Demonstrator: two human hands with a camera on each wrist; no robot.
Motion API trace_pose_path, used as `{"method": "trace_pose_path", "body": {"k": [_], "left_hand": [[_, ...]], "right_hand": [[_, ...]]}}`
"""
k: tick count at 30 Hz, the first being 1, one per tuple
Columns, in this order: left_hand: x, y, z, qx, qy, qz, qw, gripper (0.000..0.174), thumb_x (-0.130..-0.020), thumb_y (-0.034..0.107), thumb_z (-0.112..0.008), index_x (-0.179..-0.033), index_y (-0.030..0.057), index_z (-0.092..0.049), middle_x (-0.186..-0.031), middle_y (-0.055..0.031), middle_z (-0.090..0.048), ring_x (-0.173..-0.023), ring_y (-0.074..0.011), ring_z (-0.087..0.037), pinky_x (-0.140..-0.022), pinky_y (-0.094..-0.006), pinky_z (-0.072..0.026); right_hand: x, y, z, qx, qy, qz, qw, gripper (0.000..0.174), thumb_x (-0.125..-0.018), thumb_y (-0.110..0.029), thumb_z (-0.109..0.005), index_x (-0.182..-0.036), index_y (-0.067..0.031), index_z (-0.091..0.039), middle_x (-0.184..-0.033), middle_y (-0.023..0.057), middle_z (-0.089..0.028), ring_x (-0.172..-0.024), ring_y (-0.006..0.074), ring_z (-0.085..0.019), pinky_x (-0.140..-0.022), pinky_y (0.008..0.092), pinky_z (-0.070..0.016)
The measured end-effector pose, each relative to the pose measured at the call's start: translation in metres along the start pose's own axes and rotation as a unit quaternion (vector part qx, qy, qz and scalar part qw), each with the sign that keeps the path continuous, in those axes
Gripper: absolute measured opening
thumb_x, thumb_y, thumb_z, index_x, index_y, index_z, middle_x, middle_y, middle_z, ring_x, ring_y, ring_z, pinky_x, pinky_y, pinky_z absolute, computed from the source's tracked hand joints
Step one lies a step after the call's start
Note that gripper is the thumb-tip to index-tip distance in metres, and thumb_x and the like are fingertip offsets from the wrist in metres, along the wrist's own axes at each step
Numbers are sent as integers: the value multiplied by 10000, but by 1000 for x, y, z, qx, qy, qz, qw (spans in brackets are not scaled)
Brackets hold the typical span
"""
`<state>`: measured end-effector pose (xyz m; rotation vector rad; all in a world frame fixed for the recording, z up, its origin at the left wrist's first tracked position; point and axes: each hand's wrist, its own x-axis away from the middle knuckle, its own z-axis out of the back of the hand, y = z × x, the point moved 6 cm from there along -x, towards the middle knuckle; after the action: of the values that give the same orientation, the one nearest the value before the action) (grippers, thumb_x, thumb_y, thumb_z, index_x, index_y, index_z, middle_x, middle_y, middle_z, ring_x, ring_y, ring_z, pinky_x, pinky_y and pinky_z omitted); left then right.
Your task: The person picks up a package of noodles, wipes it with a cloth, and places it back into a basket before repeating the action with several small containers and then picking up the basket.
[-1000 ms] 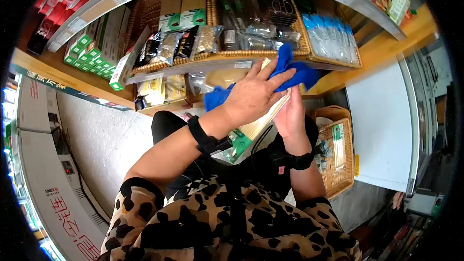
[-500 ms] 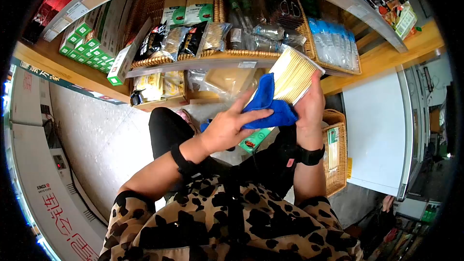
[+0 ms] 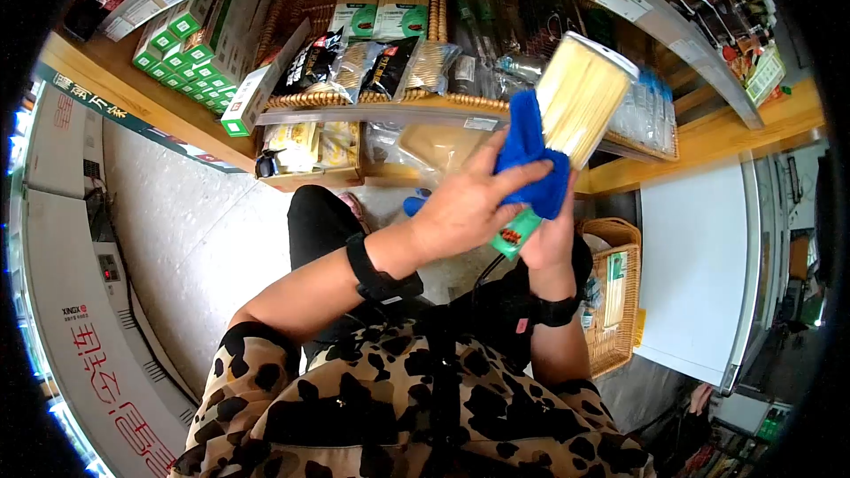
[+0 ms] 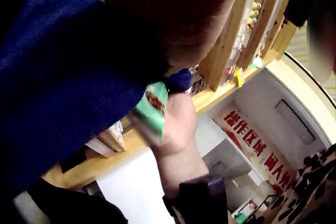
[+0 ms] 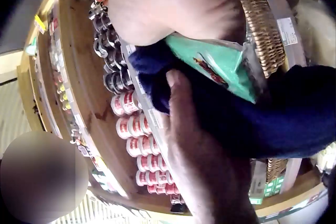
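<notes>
A clear pack of thin wooden sticks, like bamboo skewers (image 3: 584, 97), is held up at a slant in front of the shelf. My right hand (image 3: 551, 243) grips it low down, near its green printed end (image 5: 210, 66). My left hand (image 3: 460, 212) holds a blue cloth (image 3: 531, 159) against the pack, thumb and fingers around the fabric. In the right wrist view the left thumb (image 5: 178, 87) lies on the cloth. Dark blue cloth fills much of the left wrist view, with the right hand (image 4: 176, 124) beyond. Part of the pack's middle is hidden by the cloth.
Wicker baskets on the shelf hold black packets (image 3: 387, 66), more stick packs (image 3: 403, 0) and clear-and-blue packs (image 3: 646, 111). Green-and-white boxes (image 3: 181, 57) are stacked at left. A wicker basket (image 3: 630, 301) stands low at right beside a white panel (image 3: 691, 257). A freezer (image 3: 66, 239) is at far left.
The pack, turned mostly under the hands at first, has swung up and right so its face shows. The blue cloth has moved along it, and both hands have shifted with it.
</notes>
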<state>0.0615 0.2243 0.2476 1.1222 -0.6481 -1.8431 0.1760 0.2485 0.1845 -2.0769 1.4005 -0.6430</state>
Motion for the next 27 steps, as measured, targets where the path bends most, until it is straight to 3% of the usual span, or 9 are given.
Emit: {"method": "trace_pose_path", "body": {"k": [2,6,11,14,17,20,21,25,27], "left_hand": [[4,10,-10,-101,-8,-86,991,557,-717,68,-655,-1241,197,-518,-1380,-262,-265,-1192,-435,-400,-952,-423,-419],[26,9,-35,-137,-117,-74,981,591,-713,58,-643,-1244,286,-517,-1461,-176,-160,-1282,-503,-218,-1000,-479,-374],[20,-12,-15,31,-16,-19,999,618,-735,-113,-501,-1274,187,-485,-1435,-222,-197,-1259,-403,-343,-1007,-361,-371],[19,-36,-12,115,34,69,990,453,-845,-2,-495,-1287,87,-447,-1279,-226,-450,-1139,-308,-489,-925,-350,-425],[25,-51,-33,466,12,320,825,373,-942,223,-443,-1241,1,-461,-1140,-149,-563,-1015,-205,-529,-872,-313,-428],[8,-34,-43,562,53,243,789,506,-965,391,-359,-1194,-44,-479,-1093,-96,-569,-964,-134,-504,-852,-281,-416],[8,-32,-40,583,101,283,755,520,-967,386,-351,-1142,-80,-499,-1086,-111,-572,-970,-140,-508,-859,-279,-412],[3,-42,-25,527,121,269,797,460,-970,357,-357,-1100,-47,-536,-1090,-123,-570,-958,-131,-530,-833,-266,-429],[7,-51,-25,561,131,295,762,436,-961,355,-384,-1106,-26,-537,-1058,-113,-596,-908,-140,-574,-823,-271,-451]], "right_hand": [[-6,-15,1,-29,9,20,999,693,-895,-588,-309,-1333,-52,-349,-1259,129,-499,-1149,254,-494,-952,399,-424],[-10,-47,0,-22,18,109,994,702,-909,-568,-293,-1341,-15,-319,-1262,168,-485,-1169,282,-475,-980,401,-403],[-2,-64,5,-1,112,126,986,616,-936,-508,-301,-1328,-34,-326,-1283,184,-468,-1170,279,-473,-963,412,-418],[-1,-77,19,0,111,172,979,600,-936,-495,-321,-1318,-32,-344,-1292,182,-462,-1178,280,-465,-981,418,-400],[0,-71,16,39,98,209,972,511,-929,-377,-447,-1298,-31,-373,-1252,147,-493,-1159,259,-476,-977,423,-396],[4,-52,-5,91,75,264,957,351,-927,-165,-503,-1248,-39,-432,-1210,92,-505,-1133,199,-476,-963,369,-391],[4,-51,-8,109,67,263,956,352,-929,-162,-501,-1251,-40,-426,-1207,82,-503,-1123,190,-482,-957,363,-398],[5,-50,-17,158,32,260,952,350,-926,-144,-496,-1247,-27,-421,-1186,66,-508,-1094,172,-500,-939,352,-415],[8,-49,-12,163,50,237,956,345,-920,-138,-501,-1237,-18,-433,-1174,64,-516,-1086,170,-506,-934,349,-417]]}}
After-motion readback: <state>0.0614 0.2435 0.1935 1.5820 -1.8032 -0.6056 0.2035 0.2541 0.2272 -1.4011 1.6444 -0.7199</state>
